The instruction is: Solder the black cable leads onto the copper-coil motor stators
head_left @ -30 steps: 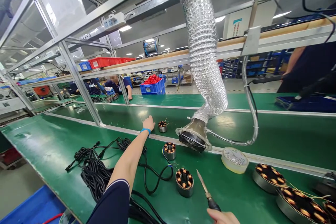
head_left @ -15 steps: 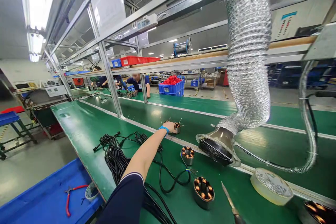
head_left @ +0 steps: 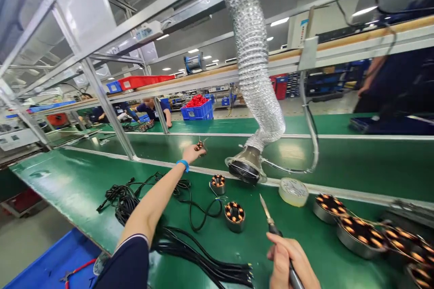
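Observation:
My left hand (head_left: 192,152) reaches out over the green belt beyond the metal rail. Its fingers are closed on a small motor stator (head_left: 200,145) with copper windings and thin wire ends sticking up. In my right hand (head_left: 290,259), at the lower right, is a soldering iron (head_left: 273,226), its tip pointing up and away. Between the hands stand two more stators, one near the rail (head_left: 217,184) and one closer to me (head_left: 234,216). A black cable (head_left: 203,226) loops beside them, with a wire end near the farther stator.
Bundled black cables (head_left: 203,253) lie under and beside my left arm. A fume hood (head_left: 246,167) hangs from a silver duct (head_left: 252,54). A round translucent block (head_left: 293,192) and several stators (head_left: 359,232) sit rightward. Red-handled pliers (head_left: 76,272) rest in a blue tray (head_left: 50,257). Co-workers stand beyond.
The view has swung to the right. My right hand has come into view holding the soldering iron. My left hand remains stretched out over the belt with the stator.

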Available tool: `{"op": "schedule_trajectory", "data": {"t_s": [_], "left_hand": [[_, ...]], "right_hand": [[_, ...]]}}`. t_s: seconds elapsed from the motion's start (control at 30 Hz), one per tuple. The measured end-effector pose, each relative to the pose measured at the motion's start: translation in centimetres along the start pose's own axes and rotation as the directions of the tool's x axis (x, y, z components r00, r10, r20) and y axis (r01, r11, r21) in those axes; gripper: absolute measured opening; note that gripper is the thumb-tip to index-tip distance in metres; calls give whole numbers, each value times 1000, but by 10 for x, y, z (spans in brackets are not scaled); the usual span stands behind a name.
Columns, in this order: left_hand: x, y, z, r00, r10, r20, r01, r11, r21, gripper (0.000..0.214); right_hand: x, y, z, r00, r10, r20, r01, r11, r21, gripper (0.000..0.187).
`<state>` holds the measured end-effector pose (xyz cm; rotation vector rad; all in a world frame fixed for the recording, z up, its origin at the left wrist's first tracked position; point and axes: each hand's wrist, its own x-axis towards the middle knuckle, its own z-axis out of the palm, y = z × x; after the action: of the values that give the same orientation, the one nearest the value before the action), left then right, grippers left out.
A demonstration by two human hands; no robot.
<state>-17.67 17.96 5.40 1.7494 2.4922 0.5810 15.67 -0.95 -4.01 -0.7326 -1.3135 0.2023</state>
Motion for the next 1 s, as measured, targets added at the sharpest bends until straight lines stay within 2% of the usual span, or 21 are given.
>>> {"op": "schedule_trajectory", "data": {"t_s": [0.1, 0.17, 0.23, 0.3, 0.4, 0.53, 0.63, 0.7, 0.77, 0.83, 0.9, 1.0], "left_hand": [[-26, 12, -28, 995, 97, -17, -97, 995, -29, 42], [-54, 23, -43, 980, 200, -13, -201, 978, -53, 43], [-90, 38, -54, 942, 336, -4, -335, 938, -91, 43], [-129, 58, -58, 903, 427, 46, -419, 899, -124, 40], [-186, 93, -49, 826, 546, 141, -524, 836, -164, 33], [-236, 141, -9, 715, 651, 254, -622, 759, -194, 33], [-251, 177, 33, 644, 710, 284, -690, 700, -185, 36], [-258, 202, 58, 621, 729, 289, -721, 675, -154, 36], [-265, 224, 75, 617, 728, 300, -737, 668, -106, 35], [-269, 239, 81, 616, 732, 293, -751, 657, -62, 34], [-268, 245, 78, 606, 759, 237, -775, 631, -39, 41], [-249, 231, 59, 623, 760, 185, -775, 632, 15, 39]], "right_hand": [[1, 3, -3, 998, -17, -62, 18, 1000, 23, 17], [5, 1, -6, 993, -14, -114, 14, 1000, -1, 18], [11, -5, -11, 985, -50, -167, 46, 998, -32, 19], [19, -13, -18, 975, -85, -204, 74, 995, -61, 20], [30, -29, -34, 965, -98, -242, 77, 993, -95, 20], [35, -41, -58, 948, -144, -284, 106, 984, -145, 21], [33, -35, -76, 936, -228, -268, 156, 952, -263, 22], [29, -25, -90, 933, -260, -248, 166, 925, -343, 22], [26, -13, -103, 930, -287, -230, 175, 895, -411, 21], [22, 0, -113, 924, -319, -210, 187, 857, -480, 19], [17, 15, -120, 926, -323, -196, 181, 836, -519, 16], [11, 35, -124, 919, -347, -185, 196, 811, -551, 13]]}}
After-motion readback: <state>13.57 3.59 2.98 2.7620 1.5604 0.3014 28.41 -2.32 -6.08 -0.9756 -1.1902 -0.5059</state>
